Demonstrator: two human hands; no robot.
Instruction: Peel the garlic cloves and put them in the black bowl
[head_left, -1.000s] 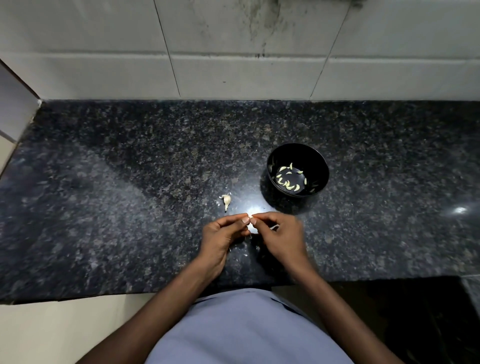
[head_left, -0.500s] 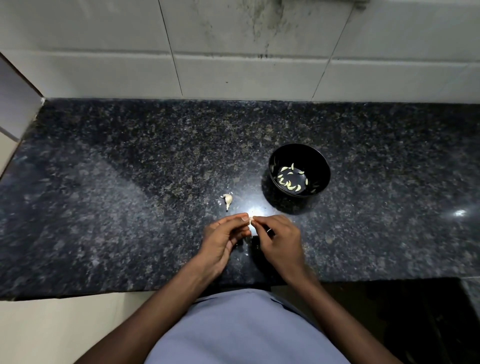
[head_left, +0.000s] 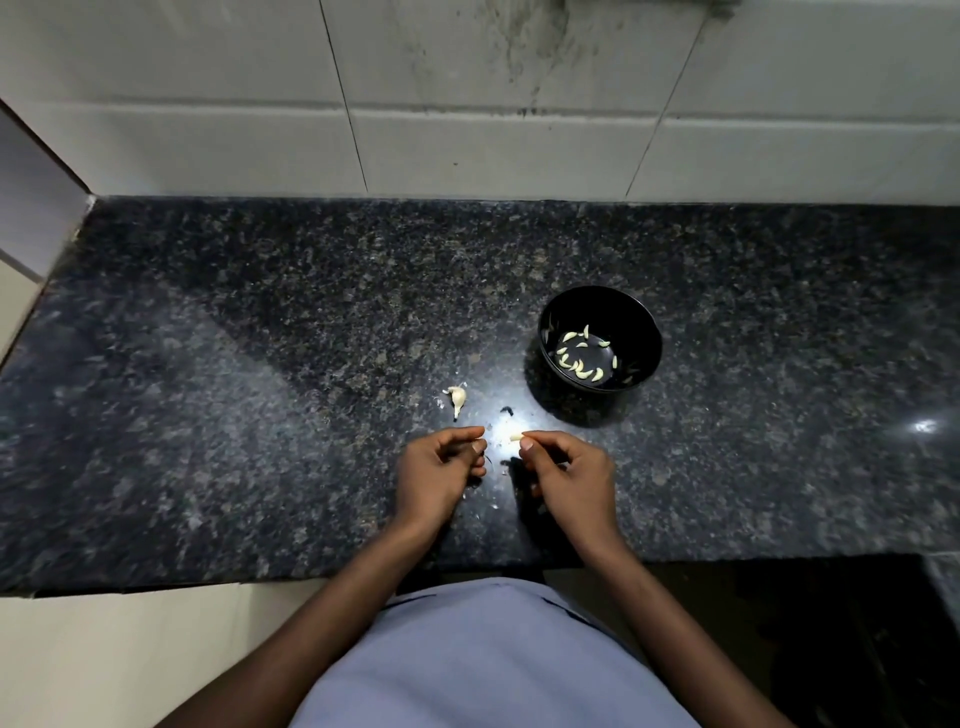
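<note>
- Right hand (head_left: 563, 475) is pinching a small pale garlic clove (head_left: 515, 437) at its fingertips, just above the granite counter (head_left: 234, 415).
- Left hand (head_left: 441, 467) is sitting just beside it with fingers curled; whether it is holding a scrap of skin cannot be told.
- Black bowl (head_left: 644, 332) is standing near, beyond the right hand, already holding a number of peeled cloves (head_left: 582, 358).
- One unpeeled clove (head_left: 457, 398) is lying on the counter, between the left hand and the bowl.
- Judgement: the pinched clove is looking bare, so the step in hand is dropping it in the bowl. Doing it well: carrying it over the rim before letting go, and checking no skin is clinging.
- Hard to make out: glare is washing out the spot between the hands; small flecks (head_left: 505, 472) there are probably skin, not certain.
</note>
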